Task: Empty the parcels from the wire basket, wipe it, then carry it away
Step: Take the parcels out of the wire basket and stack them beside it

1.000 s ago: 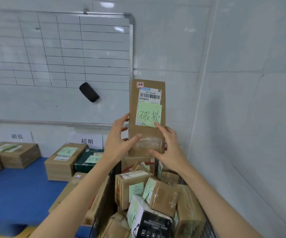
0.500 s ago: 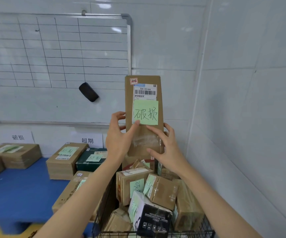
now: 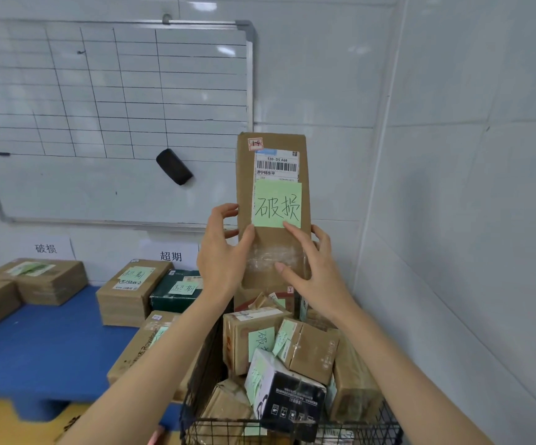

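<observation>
A big white board with black grid lines (image 3: 99,107) hangs on the wall, and under it a low blue platform (image 3: 35,348) bears piles of boxes. Right beside the platform, next to the white wall (image 3: 469,220), stands the black wire basket (image 3: 292,427). It is full of brown and white parcels (image 3: 308,348), so the emptying job looks only just begun and the wiping is a long way off. Above the basket the person holds up a long flat brown cardboard parcel (image 3: 273,141), standing on end. The left hand (image 3: 224,255) grips its left edge, with the thumb on the front and the fingers curled round the back. The right hand (image 3: 316,271) grips the right edge, with one finger and the thumb lying on the front and the other fingers hooked round the side. A green sticky note with black writing (image 3: 277,205) sits on the parcel's front, and one right fingertip touches its bottom corner. The writing looks the same as on the small white paper sign (image 3: 46,248) on the wall at the left, above a flat brown box (image 3: 48,279). So the best next move is probably to carry the parcel over to that pile. To do it well, the person should hold both edges firmly, lift the parcel clear of the boxes below, take care not to rub the note off, and lay it down flat so the pile does not tip.
</observation>
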Demonstrator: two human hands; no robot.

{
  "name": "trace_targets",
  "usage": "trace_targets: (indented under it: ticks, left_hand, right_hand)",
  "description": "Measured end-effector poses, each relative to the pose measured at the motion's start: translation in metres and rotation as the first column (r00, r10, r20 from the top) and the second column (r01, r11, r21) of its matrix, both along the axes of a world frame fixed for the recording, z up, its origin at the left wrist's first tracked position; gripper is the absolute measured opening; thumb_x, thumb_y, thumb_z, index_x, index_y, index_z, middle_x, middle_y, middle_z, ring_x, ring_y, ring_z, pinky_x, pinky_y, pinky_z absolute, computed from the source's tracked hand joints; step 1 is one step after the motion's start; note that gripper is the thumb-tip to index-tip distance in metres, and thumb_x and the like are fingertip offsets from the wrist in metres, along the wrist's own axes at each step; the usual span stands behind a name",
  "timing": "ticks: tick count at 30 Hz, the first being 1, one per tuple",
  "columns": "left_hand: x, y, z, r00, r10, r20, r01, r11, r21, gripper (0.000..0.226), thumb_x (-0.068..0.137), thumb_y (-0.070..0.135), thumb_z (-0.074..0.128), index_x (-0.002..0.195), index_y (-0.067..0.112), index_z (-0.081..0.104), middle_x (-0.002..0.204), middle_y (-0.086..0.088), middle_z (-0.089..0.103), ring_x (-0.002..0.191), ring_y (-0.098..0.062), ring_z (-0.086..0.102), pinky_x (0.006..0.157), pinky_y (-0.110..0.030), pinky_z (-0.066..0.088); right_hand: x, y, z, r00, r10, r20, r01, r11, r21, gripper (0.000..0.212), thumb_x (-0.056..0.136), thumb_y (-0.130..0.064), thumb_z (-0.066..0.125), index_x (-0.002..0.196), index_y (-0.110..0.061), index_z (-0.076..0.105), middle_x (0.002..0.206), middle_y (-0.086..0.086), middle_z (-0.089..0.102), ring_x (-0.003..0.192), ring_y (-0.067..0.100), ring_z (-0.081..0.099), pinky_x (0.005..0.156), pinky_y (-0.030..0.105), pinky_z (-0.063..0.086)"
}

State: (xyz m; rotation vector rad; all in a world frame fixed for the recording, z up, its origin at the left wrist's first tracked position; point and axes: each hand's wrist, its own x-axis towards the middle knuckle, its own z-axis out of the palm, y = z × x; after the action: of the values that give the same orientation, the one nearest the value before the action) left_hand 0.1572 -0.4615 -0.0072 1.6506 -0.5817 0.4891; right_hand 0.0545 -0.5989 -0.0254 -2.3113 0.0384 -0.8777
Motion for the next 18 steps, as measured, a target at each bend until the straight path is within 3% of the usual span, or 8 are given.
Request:
trace_targets:
  ticks: [3, 9, 13, 18]
  left_hand:
    - [-0.001, 0.005, 0.001, 1.000, -0.002, -0.001, 0.002, 1.000, 0.007, 0.036, 0.092, 0.039, 0.063, 0.117, 0.051, 0.041, 0.121, 0.033, 0.055, 0.096, 0.011, 0.058, 0.077, -0.035, 0.052]
    - [-0.002, 0.010, 0.001, 1.000, -0.002, -0.026, 0.001, 0.999, -0.036, 0.032, 0.092, 0.047, 0.061, 0.117, 0.051, 0.043, 0.119, 0.034, 0.055, 0.095, 0.017, 0.055, 0.079, -0.033, 0.048]
    - [-0.003, 0.006, 0.000, 0.997, 0.064, -0.031, -0.065, 0.997, -0.048, 0.040, 0.087, 0.059, 0.063, 0.117, 0.049, 0.040, 0.115, 0.030, 0.056, 0.092, 0.011, 0.056, 0.077, -0.030, 0.047]
    - [0.003, 0.004, -0.005, 0.995, 0.084, -0.053, -0.086, 0.995, -0.045, 0.042, 0.090, 0.049, 0.065, 0.123, 0.040, 0.042, 0.117, 0.025, 0.054, 0.088, 0.012, 0.053, 0.073, -0.025, 0.044]
  right_hand:
    - [0.001, 0.001, -0.001, 1.000, 0.005, 0.006, -0.005, 1.000, -0.002, 0.059, 0.093, -0.040, 0.065, 0.141, -0.054, 0.034, 0.153, -0.016, 0.012, 0.126, 0.003, 0.036, 0.111, 0.039, 0.042]
    - [-0.002, 0.008, 0.001, 0.999, 0.013, 0.033, -0.013, 1.000, -0.007, 0.051, 0.094, -0.037, 0.063, 0.136, -0.049, 0.036, 0.151, -0.019, 0.016, 0.135, 0.008, 0.036, 0.104, 0.023, 0.033]
    - [-0.002, 0.011, 0.002, 0.999, 0.014, 0.049, -0.012, 1.000, -0.028, 0.060, 0.094, -0.040, 0.062, 0.141, -0.055, 0.028, 0.149, -0.024, 0.015, 0.137, 0.009, 0.036, 0.104, 0.028, 0.039]
    - [-0.002, 0.010, 0.003, 0.999, 0.031, 0.032, -0.031, 0.999, -0.017, 0.062, 0.095, -0.039, 0.061, 0.146, -0.051, 0.027, 0.151, -0.022, 0.017, 0.137, 0.006, 0.035, 0.105, 0.028, 0.039]
